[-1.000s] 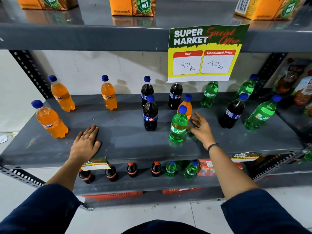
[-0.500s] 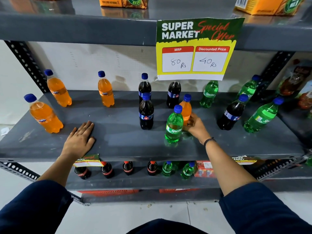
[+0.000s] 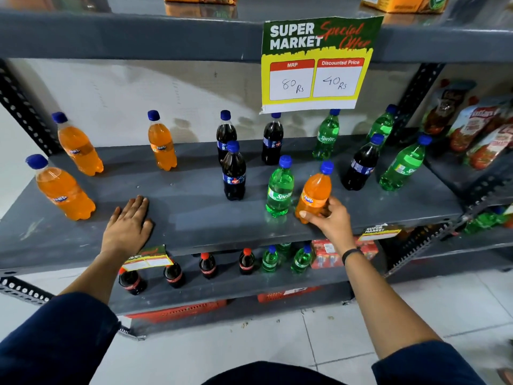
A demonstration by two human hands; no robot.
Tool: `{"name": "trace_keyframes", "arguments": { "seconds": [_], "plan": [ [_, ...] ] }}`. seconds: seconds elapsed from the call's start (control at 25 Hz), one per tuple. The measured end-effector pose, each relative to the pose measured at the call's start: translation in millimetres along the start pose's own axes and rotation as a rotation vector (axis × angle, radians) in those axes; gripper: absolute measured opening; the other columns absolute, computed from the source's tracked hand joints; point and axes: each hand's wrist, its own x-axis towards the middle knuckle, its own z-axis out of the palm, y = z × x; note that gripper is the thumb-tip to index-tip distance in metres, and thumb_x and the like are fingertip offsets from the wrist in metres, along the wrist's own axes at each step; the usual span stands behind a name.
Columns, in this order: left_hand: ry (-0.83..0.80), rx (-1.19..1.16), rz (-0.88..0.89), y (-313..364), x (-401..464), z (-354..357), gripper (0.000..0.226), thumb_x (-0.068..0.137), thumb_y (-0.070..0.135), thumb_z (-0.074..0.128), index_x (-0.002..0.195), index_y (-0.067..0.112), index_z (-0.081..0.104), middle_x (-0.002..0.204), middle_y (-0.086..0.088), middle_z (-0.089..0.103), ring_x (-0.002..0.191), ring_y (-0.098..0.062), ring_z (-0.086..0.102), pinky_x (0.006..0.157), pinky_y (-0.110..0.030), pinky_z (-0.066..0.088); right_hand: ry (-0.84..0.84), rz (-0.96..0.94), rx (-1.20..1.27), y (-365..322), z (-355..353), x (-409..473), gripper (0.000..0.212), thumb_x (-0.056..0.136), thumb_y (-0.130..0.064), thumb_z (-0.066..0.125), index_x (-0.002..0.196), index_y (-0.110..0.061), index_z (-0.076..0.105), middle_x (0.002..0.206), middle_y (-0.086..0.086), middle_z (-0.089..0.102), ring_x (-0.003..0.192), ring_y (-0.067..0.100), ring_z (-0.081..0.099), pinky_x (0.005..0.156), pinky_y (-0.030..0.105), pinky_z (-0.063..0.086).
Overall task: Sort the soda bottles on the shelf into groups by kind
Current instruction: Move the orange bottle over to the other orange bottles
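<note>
My right hand [image 3: 330, 220] grips an orange Fanta bottle [image 3: 315, 190] by its base, tilted, near the front of the grey shelf [image 3: 194, 218], just right of a green Sprite bottle [image 3: 279, 187]. My left hand [image 3: 129, 226] lies flat and open on the shelf at the front left. Three more Fanta bottles stand at the left [image 3: 62, 188] [image 3: 79, 145] [image 3: 161, 141]. Dark cola bottles stand in the middle [image 3: 234, 172] [image 3: 226, 133] [image 3: 273, 140] and one at the right [image 3: 361, 163]. Other Sprite bottles stand at the right [image 3: 327, 134] [image 3: 404, 163] [image 3: 383, 123].
A yellow price sign [image 3: 316, 65] hangs from the upper shelf over the back row. The lower shelf [image 3: 227, 284] holds small cola and Sprite bottles and a red carton. Sauce pouches [image 3: 477, 126] fill the neighbouring shelf at the right. A perforated upright [image 3: 416, 93] stands beside them.
My right hand closed on the Fanta bottle behind the front Sprite and has drawn it out to the right and toward the shelf's front. My left hand stays flat.
</note>
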Motion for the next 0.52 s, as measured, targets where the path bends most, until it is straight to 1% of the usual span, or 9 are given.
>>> {"name": "trace_keyframes", "arguments": {
  "seconds": [0.04,0.12,0.24,0.28,0.36,0.4,0.44,0.52],
  "plan": [
    [-0.001,-0.007,0.003,1.3,0.0,-0.8,0.058,0.094,0.034,0.025,0.146,0.011,0.016,0.157,-0.008,0.015,0.146,-0.021,0.011,0.119,-0.040,0.005,0.012,-0.011,-0.009,-3.1,2.9,-12.0,0.051,0.065,-0.015,0.082,0.109,-0.009,0.059,0.101,0.004,0.066,0.089,0.015,0.062,0.071,0.002,0.046],
    [-0.013,-0.015,0.009,2.7,-1.6,-2.4,0.055,0.096,0.027,0.030,0.146,0.010,0.015,0.158,-0.008,0.013,0.146,-0.021,0.010,0.120,-0.040,0.004,0.014,0.004,0.015,-9.1,15.8,-35.5,0.047,0.063,-0.016,0.083,0.103,-0.014,0.059,0.097,0.003,0.067,0.086,0.014,0.063,0.072,0.005,0.047],
    [-0.017,-0.019,0.016,2.9,-3.0,-4.9,0.055,0.096,0.027,0.029,0.146,0.010,0.014,0.158,-0.008,0.012,0.146,-0.021,0.009,0.120,-0.040,0.003,-0.021,0.018,0.010,-23.3,48.3,-62.4,0.046,0.059,-0.021,0.086,0.098,-0.020,0.060,0.094,0.003,0.070,0.087,0.014,0.067,0.078,0.022,0.053],
    [-0.013,-0.020,0.018,4.3,-3.4,-5.4,0.055,0.096,0.027,0.029,0.146,0.010,0.014,0.158,-0.008,0.012,0.146,-0.021,0.009,0.120,-0.040,0.003,-0.048,0.007,0.007,-30.7,61.5,-67.5,0.046,0.058,-0.023,0.086,0.097,-0.021,0.060,0.093,0.001,0.071,0.086,0.011,0.067,0.078,0.022,0.053],
    [-0.009,-0.024,0.022,3.5,-4.4,-6.7,0.055,0.096,0.027,0.029,0.146,0.010,0.014,0.158,-0.008,0.012,0.146,-0.020,0.009,0.120,-0.040,0.004,-0.114,-0.026,0.019,-50.8,94.7,-71.8,0.046,0.059,-0.024,0.086,0.098,-0.023,0.060,0.089,-0.004,0.070,0.083,0.002,0.065,0.074,0.013,0.050],
    [-0.008,-0.029,0.025,5.1,-4.8,-6.4,0.055,0.096,0.027,0.028,0.146,0.010,0.014,0.158,-0.008,0.013,0.146,-0.020,0.009,0.120,-0.039,0.004,-0.141,-0.043,0.024,-60.5,110.0,-71.1,0.048,0.060,-0.024,0.085,0.100,-0.022,0.060,0.089,-0.005,0.069,0.082,0.001,0.065,0.073,0.011,0.049],
    [0.000,-0.034,0.027,3.5,-4.9,-7.1,0.055,0.096,0.027,0.029,0.146,0.010,0.015,0.158,-0.008,0.013,0.146,-0.019,0.010,0.120,-0.039,0.004,-0.164,-0.057,0.025,-71.1,129.8,-68.3,0.050,0.061,-0.023,0.085,0.104,-0.019,0.060,0.091,-0.003,0.069,0.082,0.004,0.065,0.073,0.012,0.049],
    [0.018,-0.048,0.027,3.2,-5.0,-7.9,0.054,0.096,0.026,0.030,0.146,0.009,0.017,0.157,-0.008,0.016,0.146,-0.019,0.011,0.120,-0.040,0.005,-0.205,-0.060,0.026,-89.3,167.9,-58.2,0.056,0.062,-0.023,0.084,0.110,-0.016,0.058,0.099,0.003,0.070,0.088,0.013,0.066,0.079,0.020,0.051]
  ]
}}
